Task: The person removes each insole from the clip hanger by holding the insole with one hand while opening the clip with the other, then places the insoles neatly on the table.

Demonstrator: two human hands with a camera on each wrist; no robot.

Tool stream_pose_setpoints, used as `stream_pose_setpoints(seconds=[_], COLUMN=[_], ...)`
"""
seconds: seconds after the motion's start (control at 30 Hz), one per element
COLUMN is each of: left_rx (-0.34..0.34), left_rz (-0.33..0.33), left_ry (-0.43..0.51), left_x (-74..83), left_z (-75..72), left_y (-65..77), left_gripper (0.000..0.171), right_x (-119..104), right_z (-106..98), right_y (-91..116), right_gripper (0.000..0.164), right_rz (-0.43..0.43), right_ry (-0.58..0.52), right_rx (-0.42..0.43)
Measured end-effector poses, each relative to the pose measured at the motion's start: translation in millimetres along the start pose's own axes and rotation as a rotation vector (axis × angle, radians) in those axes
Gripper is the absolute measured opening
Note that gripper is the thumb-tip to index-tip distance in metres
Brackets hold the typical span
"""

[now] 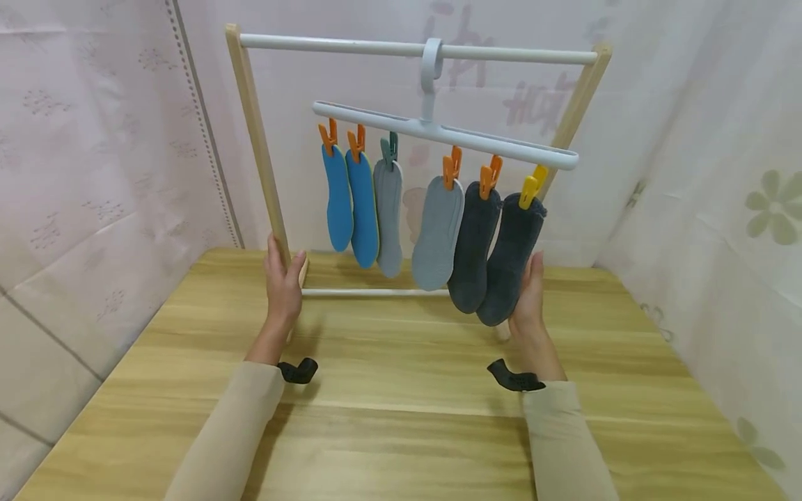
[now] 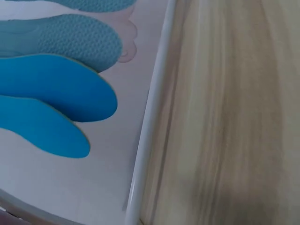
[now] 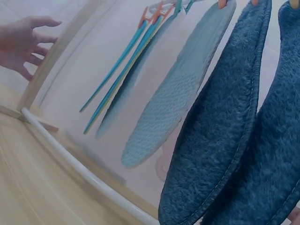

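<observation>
A light grey hanger (image 1: 495, 141) hooks over the top rod (image 1: 351, 46) of a wooden rack. Clipped beneath it are two blue insoles (image 1: 363, 209), two grey insoles (image 1: 438, 236) and two dark fuzzy insoles (image 1: 474, 250). Orange clips (image 1: 485, 182), a green clip (image 1: 389, 148) and a yellow clip (image 1: 532, 188) hold them. My left hand (image 1: 285, 285) is at the lower left post (image 1: 260, 139), its fingers spread beside the wood. On the other side, my right hand (image 1: 529, 303) is raised by the right post, partly hidden behind the outer dark insole.
The rack's lower white rod (image 1: 376, 292) runs low across the back of the wooden table (image 1: 401, 431). Patterned curtains (image 1: 113, 139) surround the table at the back and sides. A black strap piece (image 1: 514, 377) sticks out from each wrist.
</observation>
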State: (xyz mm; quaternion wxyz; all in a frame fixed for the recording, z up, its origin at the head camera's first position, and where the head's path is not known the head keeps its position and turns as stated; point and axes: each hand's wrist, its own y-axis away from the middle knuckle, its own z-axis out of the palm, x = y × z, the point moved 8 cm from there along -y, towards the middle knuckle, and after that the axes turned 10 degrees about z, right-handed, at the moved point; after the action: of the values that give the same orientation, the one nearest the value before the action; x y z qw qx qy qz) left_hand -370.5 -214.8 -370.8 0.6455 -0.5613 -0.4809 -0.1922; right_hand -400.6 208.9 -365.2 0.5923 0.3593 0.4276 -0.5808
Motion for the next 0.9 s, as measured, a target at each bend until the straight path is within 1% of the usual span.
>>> stream_pose_setpoints(seconds=[0.13, 0.3, 0.37, 0.47, 0.6, 0.77, 0.9], left_rx=[-0.033, -0.106, -0.131, -0.162, -0.19, -0.214, -0.216], left_rz=[-0.026, -0.045, -0.04, -0.02, 0.017, 0.054, 0.057], left_ry=[0.014, 0.049, 0.058, 0.066, 0.066, 0.076, 0.086], left_x=[-4.9, -5.4, 0.0, 16.2, 34.2, 39.4, 38.0], left_z=[-1.3, -1.0, -2.0, -4.8, -10.3, -14.6, -13.3], left_y=[1.4, -0.9, -2.0, -1.5, -0.2, -3.0, -3.1], left_gripper=[0.079, 0.077, 0.077, 0.078, 0.079, 0.078, 0.079], right_x=[1, -2, -2, 0, 0, 1, 2], right_z=[-1, -2, -2, -2, 2, 3, -1], right_y=[0, -2, -1, 0, 0, 1, 1], right_gripper=[0.08, 0.081, 0.083, 0.084, 0.083, 0.081, 0.081], right_rz=[-0.04, -0.085, -0.087, -0.088, -0.086, -0.066, -0.041], right_ry=[-0.042, -0.11, -0.126, -0.131, -0.139, -0.094, -0.038], right_rx=[-0.018, -0.039, -0.045, -0.044, -0.076, -0.109, -0.082])
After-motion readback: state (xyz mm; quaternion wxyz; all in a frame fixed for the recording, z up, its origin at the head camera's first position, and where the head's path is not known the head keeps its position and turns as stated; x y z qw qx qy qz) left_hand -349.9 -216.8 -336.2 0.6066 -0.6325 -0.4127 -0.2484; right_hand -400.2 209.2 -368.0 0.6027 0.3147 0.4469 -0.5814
